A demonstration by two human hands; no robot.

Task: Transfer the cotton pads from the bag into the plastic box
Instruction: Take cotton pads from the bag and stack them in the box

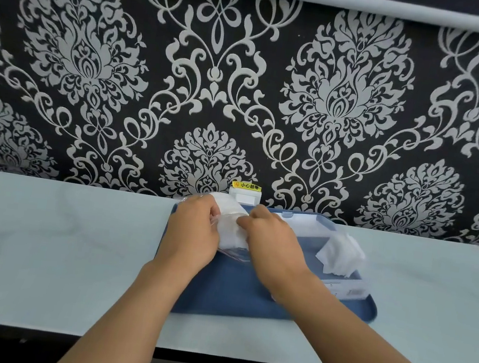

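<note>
Over the blue tray (226,290) both hands, the left hand (191,230) and the right hand (273,241), grasp the bag (230,226) with cotton pads inside, while some pads (340,257) already lie in the plastic box (321,223) at the tray's right side, so the transfer seems partly done

You've got open desk (55,232) on the left; the blue tray (232,288) and wall socket (244,196) crowd the middle.

yellow sticker (246,185) "小心触电" above the white wall socket (244,196)
</note>
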